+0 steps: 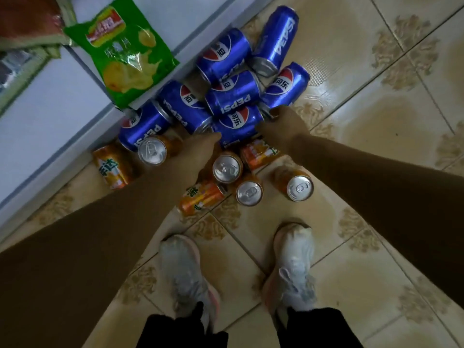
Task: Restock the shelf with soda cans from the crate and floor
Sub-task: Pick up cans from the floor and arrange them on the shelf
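On the tiled floor [351,71] against the white shelf's [50,121] edge lie heaped Pepsi cans [232,95] and orange soda cans [227,168]; right hand [281,126] grips the front Pepsi can [238,124], left hand [198,151] touches it, grip unclear

The blue cylindrical metal soda cans [233,96] and orange cylindrical metal soda cans [200,197] have glossy printed sides, the upright orange ones bare silvery lids. The green crinkled plastic crisp bag [125,54] shines on the smooth white shelf board [50,116]. The beige patterned ceramic floor tiles [364,121] are glazed and reflective; the pale grey shoes [293,267] are matt knitted cloth.
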### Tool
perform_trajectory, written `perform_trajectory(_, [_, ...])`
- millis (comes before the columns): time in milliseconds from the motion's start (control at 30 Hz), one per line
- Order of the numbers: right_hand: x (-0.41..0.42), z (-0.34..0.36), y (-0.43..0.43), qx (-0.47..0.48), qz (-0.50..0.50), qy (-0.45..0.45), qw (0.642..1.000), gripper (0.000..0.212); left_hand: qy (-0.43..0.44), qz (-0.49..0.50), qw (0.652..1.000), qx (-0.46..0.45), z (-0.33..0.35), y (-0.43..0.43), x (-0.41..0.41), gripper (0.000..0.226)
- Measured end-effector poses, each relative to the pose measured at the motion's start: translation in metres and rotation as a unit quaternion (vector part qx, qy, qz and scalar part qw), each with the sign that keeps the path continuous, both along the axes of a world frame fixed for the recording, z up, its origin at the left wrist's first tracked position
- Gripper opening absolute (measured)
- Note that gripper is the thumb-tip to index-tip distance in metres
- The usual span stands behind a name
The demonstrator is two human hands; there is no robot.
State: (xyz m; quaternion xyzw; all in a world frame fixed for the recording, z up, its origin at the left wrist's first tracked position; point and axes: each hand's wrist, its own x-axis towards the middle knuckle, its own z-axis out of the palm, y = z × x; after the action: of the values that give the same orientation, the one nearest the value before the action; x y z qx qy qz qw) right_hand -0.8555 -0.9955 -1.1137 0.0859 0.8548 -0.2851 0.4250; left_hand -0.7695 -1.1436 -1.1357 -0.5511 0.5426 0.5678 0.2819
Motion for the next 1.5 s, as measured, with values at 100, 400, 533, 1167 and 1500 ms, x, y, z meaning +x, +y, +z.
perform_trajectory(100, [-0.006, -0.024, -0.013, -0.023, -0.071, -0.018, 0.997, 0.040, -0.004, 0.028, 0.999, 0.017, -0.023, -0.005, -0.011, 0.061])
perform_trajectory(400, [-0.011, -0.001, -0.026, -0.055, -0.244, -0.057, 0.967, 0.036, -0.019, 0.053, 0.997, 0.048, 0.008, -0.010, -0.023, 0.048])
perform_trajectory(533, [-0.006, 0.061, -0.022, -0.090, -0.277, -0.015, 0.956, 0.015, -0.006, 0.118, 0.992, 0.044, 0.066, -0.009, -0.022, 0.052])
perform_trajectory(1167, [0.074, 0.605, 0.023, -0.297, -0.490, -0.033, 0.819, 0.055, 0.262, 0.240, 0.935, 0.012, 0.641, 0.066, 0.081, 0.031])
perform_trajectory(1500, [0.085, 0.780, 0.031, -0.427, -0.028, 0.093, 0.899, 0.029, 0.414, 0.102, 0.893, -0.143, 0.759, 0.105, 0.144, 0.076])
